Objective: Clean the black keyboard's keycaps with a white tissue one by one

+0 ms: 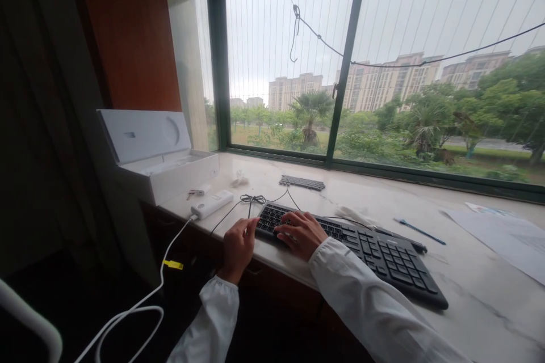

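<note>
A black keyboard [374,255] lies at a slant along the front of the marble-patterned counter. At its left end, my left hand [239,245] has thumb and fingers drawn together close to the keyboard's edge; anything between them is too small to make out. My right hand [303,232] reaches over the left part of the keyboard, fingers apart and bent down onto the keys, holding nothing. Behind the keyboard lies a small block of dark keys in rows [302,182]. A tied black cable [252,199] rests just behind my hands.
An open white box [183,173] stands at the left, with a white power strip [213,204] and its hanging cord [162,272] near it. Crumpled clear plastic [355,215], a blue pen-like stick [421,231] and paper sheets [502,238] lie rightward. A window [293,57] rises behind.
</note>
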Demonstrator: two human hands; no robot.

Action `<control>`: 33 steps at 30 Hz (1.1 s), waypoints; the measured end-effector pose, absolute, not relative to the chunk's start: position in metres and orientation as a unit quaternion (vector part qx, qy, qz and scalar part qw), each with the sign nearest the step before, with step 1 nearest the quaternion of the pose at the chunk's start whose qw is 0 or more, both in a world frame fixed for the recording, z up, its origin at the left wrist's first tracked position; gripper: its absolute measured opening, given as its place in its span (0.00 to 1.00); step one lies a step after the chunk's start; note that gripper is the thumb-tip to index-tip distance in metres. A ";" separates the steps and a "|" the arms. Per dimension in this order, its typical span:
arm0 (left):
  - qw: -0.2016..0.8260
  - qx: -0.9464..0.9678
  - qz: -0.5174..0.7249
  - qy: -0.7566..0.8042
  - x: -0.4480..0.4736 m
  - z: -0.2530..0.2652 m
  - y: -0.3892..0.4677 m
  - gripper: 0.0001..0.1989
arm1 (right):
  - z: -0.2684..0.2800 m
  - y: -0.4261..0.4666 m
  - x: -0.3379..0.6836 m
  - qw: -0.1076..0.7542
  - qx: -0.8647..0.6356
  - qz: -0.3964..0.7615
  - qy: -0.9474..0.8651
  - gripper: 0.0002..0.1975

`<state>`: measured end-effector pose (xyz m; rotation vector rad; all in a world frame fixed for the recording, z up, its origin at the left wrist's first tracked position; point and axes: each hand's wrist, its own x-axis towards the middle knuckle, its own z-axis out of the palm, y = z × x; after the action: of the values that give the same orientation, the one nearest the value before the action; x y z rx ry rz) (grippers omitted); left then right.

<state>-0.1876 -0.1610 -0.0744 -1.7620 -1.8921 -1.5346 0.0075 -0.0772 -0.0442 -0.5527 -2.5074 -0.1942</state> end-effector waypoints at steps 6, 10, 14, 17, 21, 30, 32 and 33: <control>0.117 -0.556 -0.525 -0.634 -0.186 -0.088 -0.156 0.18 | -0.045 -0.083 0.006 0.293 -0.199 -0.092 -0.931 0.12; 0.138 -0.555 -0.525 -0.630 -0.186 -0.094 -0.154 0.17 | -0.028 -0.083 0.012 0.321 -0.216 -0.087 -0.918 0.12; 0.152 -0.560 -0.538 -0.611 -0.186 -0.100 -0.152 0.16 | 0.004 -0.042 0.023 0.336 -0.349 -0.093 -0.870 0.14; 0.172 -0.563 -0.552 -0.590 -0.186 -0.105 -0.151 0.16 | 0.020 0.014 0.024 0.233 -0.454 -0.083 -0.856 0.14; 0.202 -0.571 -0.563 -0.563 -0.187 -0.110 -0.150 0.15 | 0.019 0.081 0.006 0.133 -0.517 -0.081 -0.841 0.13; 0.284 -0.568 -0.586 -0.503 -0.190 -0.124 -0.145 0.14 | -0.018 0.145 -0.048 0.092 -0.537 -0.065 -0.836 0.14; 0.302 -0.562 -0.590 -0.494 -0.190 -0.127 -0.145 0.14 | -0.024 0.152 -0.054 0.090 -0.535 -0.070 -0.837 0.14; 0.306 -0.560 -0.593 -0.490 -0.191 -0.128 -0.144 0.13 | -0.027 0.156 -0.056 0.089 -0.534 -0.073 -0.838 0.14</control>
<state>-0.1906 -0.1442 -0.1280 -1.4818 -1.2976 -1.5702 -0.0563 0.1556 -0.0269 -1.5877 -2.4933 -0.2181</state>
